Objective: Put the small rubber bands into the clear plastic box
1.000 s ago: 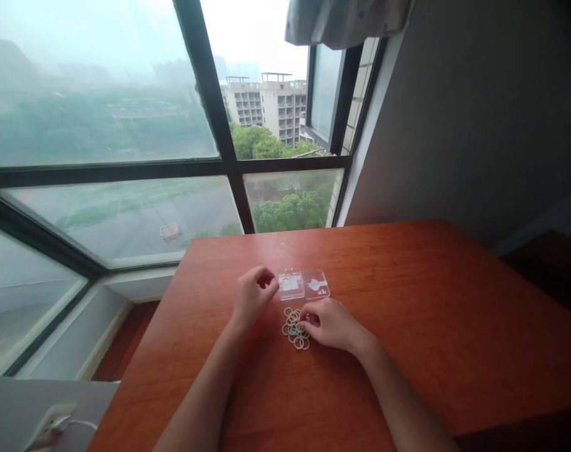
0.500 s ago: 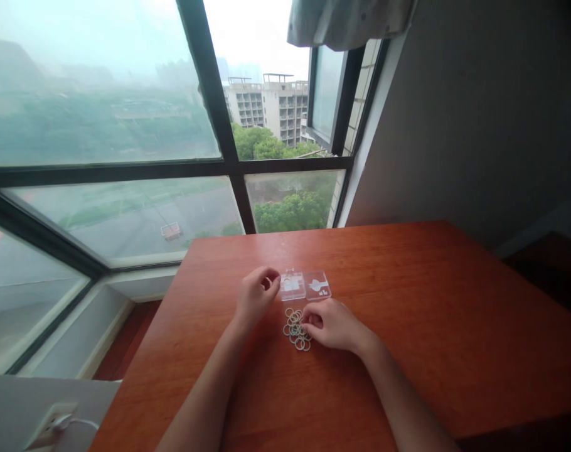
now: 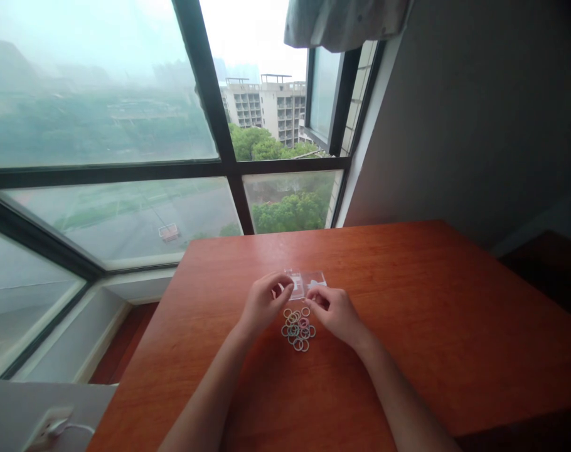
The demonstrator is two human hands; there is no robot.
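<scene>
A loose pile of small rings point(image 3: 293, 331), pale, greenish and one pinkish, lies on the brown table. Just beyond it a clear plastic case point(image 3: 296, 290) lies with its lid point(image 3: 317, 277) folded out to the right. My left hand point(image 3: 268, 302) is at the case's near left side, its fingers curled and thumb close to the forefinger; whatever is in them is hidden. Above the pile's upper right, my right hand point(image 3: 335, 314) pinches thumb and forefinger together, with a pale bit of a ring at the tips. Both hands partly cover the case.
The wooden table point(image 3: 436, 326) stretches out to the right and toward me. A dark-framed window point(image 3: 229, 168) stands behind its far edge, with one pane swung outward. A grey wall point(image 3: 455, 125) rises at the right. A plugged-in socket point(image 3: 50, 427) sits low at the left.
My right hand has risen from the pile toward the case. My left hand has shifted right, in front of the case. The pile's right side, with the pinkish ring, is now uncovered.
</scene>
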